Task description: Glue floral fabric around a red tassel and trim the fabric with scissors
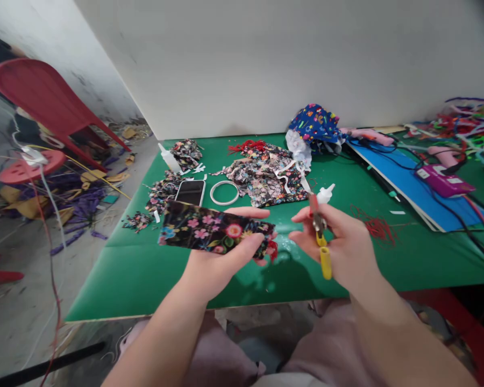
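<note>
My left hand [226, 258] grips a black floral fabric piece [201, 228] above the front of the green table [145, 274]. A bit of red string [272, 250] hangs at the fabric's right end. To the right, my right hand [342, 242] holds small snips [320, 231] with yellow handles, their tips pointing up and away. Behind the hands lie a phone [191, 192], a white ring [224, 192] and a pile of floral fabric pieces [262, 177]. A white bottle [325, 193] is just beyond my right hand.
Blue patterned cloth [315, 126], a blue board [419, 188], a purple device [445, 180] with cables and red threads [375, 226] occupy the right side. Another white bottle [169, 158] leans at the back left. A red chair [52, 102] and stool [32, 166] stand left.
</note>
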Demonstrator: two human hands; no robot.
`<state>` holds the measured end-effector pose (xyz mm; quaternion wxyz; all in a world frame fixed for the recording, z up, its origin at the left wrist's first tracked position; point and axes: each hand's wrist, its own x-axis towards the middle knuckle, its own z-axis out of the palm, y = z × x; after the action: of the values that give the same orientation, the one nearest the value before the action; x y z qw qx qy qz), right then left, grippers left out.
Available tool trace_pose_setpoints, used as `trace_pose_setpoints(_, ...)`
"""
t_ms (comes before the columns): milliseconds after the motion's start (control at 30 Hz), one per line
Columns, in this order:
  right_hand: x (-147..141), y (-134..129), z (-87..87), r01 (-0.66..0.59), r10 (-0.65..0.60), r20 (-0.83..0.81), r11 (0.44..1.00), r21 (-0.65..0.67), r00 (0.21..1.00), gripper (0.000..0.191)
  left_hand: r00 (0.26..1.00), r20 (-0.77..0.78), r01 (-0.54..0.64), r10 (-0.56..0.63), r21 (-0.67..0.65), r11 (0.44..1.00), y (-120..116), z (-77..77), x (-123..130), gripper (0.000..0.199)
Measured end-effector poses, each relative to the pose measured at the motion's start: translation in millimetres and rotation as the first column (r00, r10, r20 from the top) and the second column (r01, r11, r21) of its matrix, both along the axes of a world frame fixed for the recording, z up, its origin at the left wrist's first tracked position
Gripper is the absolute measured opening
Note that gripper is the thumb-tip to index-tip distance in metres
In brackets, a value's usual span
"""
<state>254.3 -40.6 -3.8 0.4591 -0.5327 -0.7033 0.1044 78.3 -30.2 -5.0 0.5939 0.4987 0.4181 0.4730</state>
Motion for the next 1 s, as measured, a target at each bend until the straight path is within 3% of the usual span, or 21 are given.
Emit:
trace_pose_setpoints(133, 15.7, 0.9, 2.2, 0.083, -0.186, 0.35, 0.954, 0.289, 0.918, 0.033, 0.991, 0.029, -0.13, 0.13, 0.016, 0.991, -2.7, 9.5, -3.4, 0.021)
trace_pose_setpoints(267, 25.3, -1.3, -0.8, 0.092, -0.243, 0.486, 0.945, 0.313, 0.839, 0.038, 0.989, -0.026, -0.145, 0.148, 0.085, 0.986, -2.0, 1.2, -8.0, 0.019)
trace_pose_setpoints(400, 25.1, -4.4, -0.3, 0.068, -0.232, 0.513, 0.946, 0.318, 0.826, 0.032, 0.971, -0.111, -0.188, 0.21, 0.183, 0.965, -2.7, -4.3, -9.9, 0.016)
trace_pose_setpoints(567, 23.3, -4.1, -0.4, 0.07, -0.256, 0.521, 0.934, 0.35, 0.814, 0.014, 0.957, -0.196, -0.193, 0.212, 0.115, 0.974, -9.9, 9.0, -3.9, 0.01)
trace_pose_setpoints(733, 21.7, -3.1, -2.3, 0.105, -0.304, 0.511, 0.918, 0.381, 0.804, 0.009, 0.983, -0.15, -0.084, 0.106, 0.142, 0.986, -11.1, 18.5, 0.1, 0.005)
trace_pose_setpoints(1000, 20.3, -4.1, 0.4, 0.102, -0.306, 0.526, 0.919, 0.381, 0.793, 0.011, 0.971, -0.227, -0.019, 0.07, 0.221, 0.975, -5.9, 17.8, -3.0, 0.011)
